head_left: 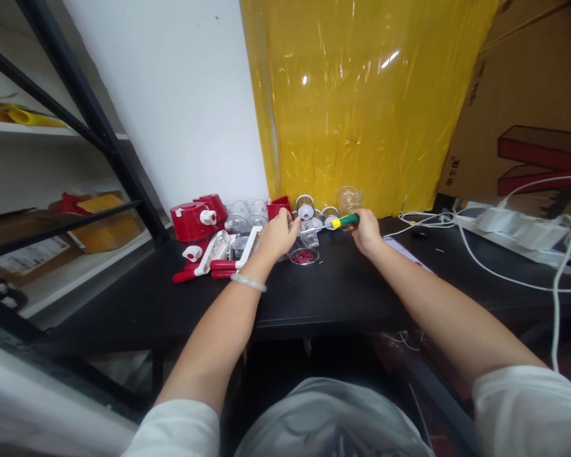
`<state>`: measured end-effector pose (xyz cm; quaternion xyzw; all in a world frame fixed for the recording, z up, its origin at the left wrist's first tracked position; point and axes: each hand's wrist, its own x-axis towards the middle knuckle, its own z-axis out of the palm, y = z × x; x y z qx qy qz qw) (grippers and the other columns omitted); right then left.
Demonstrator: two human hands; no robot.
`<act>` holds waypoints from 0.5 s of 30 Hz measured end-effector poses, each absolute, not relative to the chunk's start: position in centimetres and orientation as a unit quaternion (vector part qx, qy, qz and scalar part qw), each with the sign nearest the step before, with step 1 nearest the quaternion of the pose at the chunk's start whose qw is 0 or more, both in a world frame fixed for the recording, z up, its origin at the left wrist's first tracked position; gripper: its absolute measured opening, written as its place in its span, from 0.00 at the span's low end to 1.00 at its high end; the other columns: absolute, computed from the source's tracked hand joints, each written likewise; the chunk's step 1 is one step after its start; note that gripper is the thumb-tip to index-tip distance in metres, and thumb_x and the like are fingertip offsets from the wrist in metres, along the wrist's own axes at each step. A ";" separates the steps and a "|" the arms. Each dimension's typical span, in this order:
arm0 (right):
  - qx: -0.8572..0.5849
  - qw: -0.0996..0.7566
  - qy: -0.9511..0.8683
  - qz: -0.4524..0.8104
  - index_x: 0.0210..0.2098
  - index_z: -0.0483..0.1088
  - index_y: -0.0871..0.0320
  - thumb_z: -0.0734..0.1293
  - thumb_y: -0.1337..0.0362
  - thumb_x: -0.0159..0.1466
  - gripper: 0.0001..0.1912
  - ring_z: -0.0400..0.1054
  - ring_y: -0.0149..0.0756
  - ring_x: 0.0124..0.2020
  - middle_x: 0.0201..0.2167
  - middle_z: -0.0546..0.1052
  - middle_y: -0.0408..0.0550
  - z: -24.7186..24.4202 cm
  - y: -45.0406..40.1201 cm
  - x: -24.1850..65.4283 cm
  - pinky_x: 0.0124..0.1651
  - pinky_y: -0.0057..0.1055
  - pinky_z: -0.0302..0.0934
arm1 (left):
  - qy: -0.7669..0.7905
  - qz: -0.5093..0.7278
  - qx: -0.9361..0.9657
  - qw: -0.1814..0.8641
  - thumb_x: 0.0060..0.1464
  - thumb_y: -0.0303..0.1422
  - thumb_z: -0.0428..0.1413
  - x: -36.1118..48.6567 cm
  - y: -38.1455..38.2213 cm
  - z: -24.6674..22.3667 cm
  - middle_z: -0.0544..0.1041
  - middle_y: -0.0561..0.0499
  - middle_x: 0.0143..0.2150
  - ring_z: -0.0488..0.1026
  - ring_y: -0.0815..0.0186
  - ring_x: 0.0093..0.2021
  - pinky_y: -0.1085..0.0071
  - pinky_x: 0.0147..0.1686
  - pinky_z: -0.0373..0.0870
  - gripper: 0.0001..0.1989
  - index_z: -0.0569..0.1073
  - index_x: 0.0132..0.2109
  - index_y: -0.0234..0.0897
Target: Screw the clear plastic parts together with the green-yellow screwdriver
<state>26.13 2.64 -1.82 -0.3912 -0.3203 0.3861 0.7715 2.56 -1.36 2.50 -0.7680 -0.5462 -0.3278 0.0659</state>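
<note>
In my right hand [367, 232] is a screwdriver [346, 221] with a green and yellow handle. Its shaft points left, toward a clear plastic part [310, 237]. My left hand [276, 237] is closed around the left side of that part; the fingertips are partly hidden. The screwdriver's tip reaches the part, but whether it sits in a screw is too small to tell. Just below, a clear round dish [304, 256] with small red pieces in it rests on the black table [323, 295].
Red housings [188, 222] and white cranks with red handles [212, 254] lie at the left. Clear cups [240, 214] and white-ended cylinders [305, 207] stand along the back. White cables [461, 231] and a power strip [523, 238] are at the right.
</note>
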 end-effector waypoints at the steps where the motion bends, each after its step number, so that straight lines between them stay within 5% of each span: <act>1: -0.392 0.771 -0.331 0.377 0.30 0.59 0.52 0.67 0.56 0.61 0.12 0.57 0.26 0.17 0.20 0.63 0.34 -1.9 2.6 26.2 0.19 0.24 0.55 | -0.547 -0.330 -0.767 0.063 0.69 0.45 0.46 2.6 -1.4 2.5 0.82 0.41 0.42 0.80 0.52 0.43 0.62 0.41 0.70 0.15 0.68 0.48 0.39; 6: -0.418 0.755 -0.400 0.309 0.30 0.61 0.52 0.70 0.44 0.60 0.21 0.55 0.27 0.17 0.19 0.61 0.34 -2.2 2.6 26.7 0.20 0.25 0.56 | -0.554 -0.338 -0.759 0.055 0.69 0.45 0.47 2.6 -1.4 2.5 0.81 0.42 0.40 0.80 0.52 0.42 0.63 0.39 0.70 0.13 0.67 0.46 0.40; 15: -0.332 0.767 -0.352 0.421 0.31 0.62 0.53 0.68 0.54 0.55 0.13 0.62 0.28 0.24 0.27 0.66 0.37 -1.7 2.5 26.5 0.24 0.26 0.61 | -0.570 -0.338 -0.748 0.044 0.68 0.43 0.49 2.7 -1.4 2.5 0.81 0.42 0.40 0.80 0.51 0.42 0.62 0.40 0.71 0.11 0.66 0.46 0.40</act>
